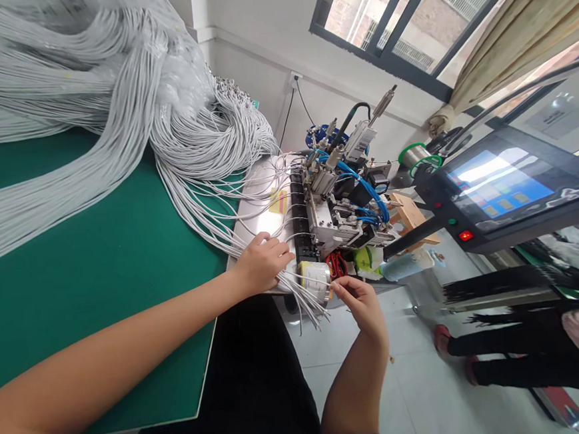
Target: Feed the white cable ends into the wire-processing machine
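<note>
My left hand (264,262) is closed over a bunch of white cables (210,228) at the edge of the metal plate (257,223). The loose cable ends (306,302) fan out to the right of that hand. With thumb and fingertips pinched, my right hand (360,300) holds the end of one white cable, beside a round, clear-sided container (316,278). Just beyond the hands stands a machine (331,207) with metal cylinders and blue tubes. Several cables run across the plate to its black strip (299,209).
Big bundles of white cable (124,89) cover the back of the green table (98,279). A touch screen (512,183) on an arm stands right of the machine, near a wire spool (418,157). Another person (511,353) is at the far right.
</note>
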A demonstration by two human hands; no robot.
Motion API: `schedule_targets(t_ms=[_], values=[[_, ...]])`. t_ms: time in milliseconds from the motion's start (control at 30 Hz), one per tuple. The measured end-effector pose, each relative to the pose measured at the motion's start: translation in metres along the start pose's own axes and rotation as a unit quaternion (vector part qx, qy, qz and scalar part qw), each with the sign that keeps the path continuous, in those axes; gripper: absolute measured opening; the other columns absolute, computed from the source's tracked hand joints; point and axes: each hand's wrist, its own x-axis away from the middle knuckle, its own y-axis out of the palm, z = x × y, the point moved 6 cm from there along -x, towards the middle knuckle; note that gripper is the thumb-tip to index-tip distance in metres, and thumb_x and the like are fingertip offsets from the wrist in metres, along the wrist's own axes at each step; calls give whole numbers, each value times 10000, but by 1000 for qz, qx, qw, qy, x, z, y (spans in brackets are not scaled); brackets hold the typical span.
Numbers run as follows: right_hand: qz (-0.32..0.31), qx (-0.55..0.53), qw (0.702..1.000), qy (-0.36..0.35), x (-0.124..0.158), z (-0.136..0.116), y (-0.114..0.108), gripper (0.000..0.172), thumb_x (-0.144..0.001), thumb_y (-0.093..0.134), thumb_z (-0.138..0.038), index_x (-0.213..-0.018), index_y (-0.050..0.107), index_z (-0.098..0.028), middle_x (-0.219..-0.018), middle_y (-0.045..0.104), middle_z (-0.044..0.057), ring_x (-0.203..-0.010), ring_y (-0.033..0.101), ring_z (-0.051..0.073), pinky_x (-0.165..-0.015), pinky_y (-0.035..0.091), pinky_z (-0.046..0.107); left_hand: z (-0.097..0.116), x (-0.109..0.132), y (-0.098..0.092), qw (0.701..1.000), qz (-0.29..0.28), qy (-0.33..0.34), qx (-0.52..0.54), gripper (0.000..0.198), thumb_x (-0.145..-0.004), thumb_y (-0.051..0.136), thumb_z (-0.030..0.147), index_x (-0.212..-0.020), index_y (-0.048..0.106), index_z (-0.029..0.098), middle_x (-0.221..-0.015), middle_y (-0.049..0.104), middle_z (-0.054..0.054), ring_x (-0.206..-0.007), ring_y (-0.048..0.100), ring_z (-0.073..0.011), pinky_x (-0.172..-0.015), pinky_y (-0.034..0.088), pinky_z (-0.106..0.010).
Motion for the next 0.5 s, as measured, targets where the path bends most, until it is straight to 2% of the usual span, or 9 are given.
schedule_targets(t_ms=[100, 200, 267, 400, 500], values=[[34, -7, 999, -18, -1, -2, -3, 228, -824, 653, -379, -739, 656, -168, -619, 541, -3, -587, 446, 132, -545, 333, 244, 4, 1, -7, 999, 43, 33, -4, 286, -742, 557, 115, -1016, 613, 175, -917, 655, -49, -806, 580, -187, -858, 367, -388], [78, -34, 995, -43, -2, -5, -5, 201, -833, 647, -361, -754, 656, -177, -634, 548, -6, -595, 455, 129, -555, 349, 240, 16, 6, -18, 985, 110, 136, -10, 310, -841, 489, 93, -1117, 571, 207, -911, 663, -15, -740, 577, -131, -814, 405, -336], [99, -51, 992, -58, -2, -8, -4, 187, -832, 650, -356, -769, 652, -180, -647, 539, -9, -586, 445, 122, -545, 347, 236, 22, 9, -23, 974, 131, 182, -12, 301, -901, 454, 110, -1169, 540, 216, -875, 664, 0, -682, 568, -102, -741, 426, -290], [120, -85, 987, -71, -5, -11, 0, 197, -838, 642, -373, -786, 625, -183, -629, 490, -18, -542, 411, 114, -497, 324, 233, 24, 9, -26, 971, 145, 188, -18, 271, -925, 447, 131, -1178, 530, 183, -717, 622, 18, -559, 523, -84, -593, 413, -257], [145, -103, 981, -80, -9, -13, 3, 221, -838, 637, -396, -787, 608, -183, -639, 478, -17, -527, 384, 108, -477, 298, 233, 25, 8, -26, 969, 155, 189, -21, 259, -908, 447, 98, -1135, 551, 168, -640, 575, 38, -520, 496, -84, -558, 398, -257]])
